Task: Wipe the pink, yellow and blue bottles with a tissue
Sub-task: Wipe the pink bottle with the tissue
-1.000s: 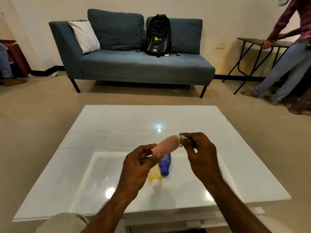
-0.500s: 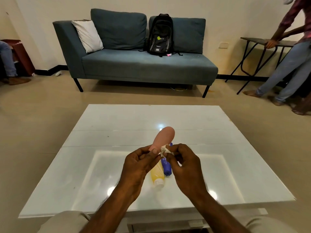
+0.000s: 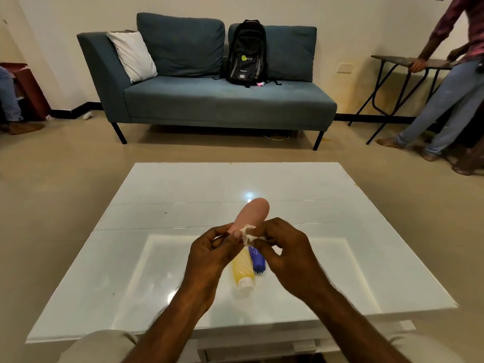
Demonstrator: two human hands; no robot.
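Head view, left hand (image 3: 209,254) gripping pink bottle (image 3: 252,213), right hand (image 3: 285,254) pinching tissue (image 3: 248,235) seemingly against its lower end

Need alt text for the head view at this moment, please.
Two bare hands hold a pink bottle above a white table: left hand grips its near end, right hand presses a tissue to it. Yellow bottle and blue bottle lie below.

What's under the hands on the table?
Yellow bottle and blue bottle lie side by side on the table, caps toward the camera. Their far ends are hidden by the left hand and right hand.
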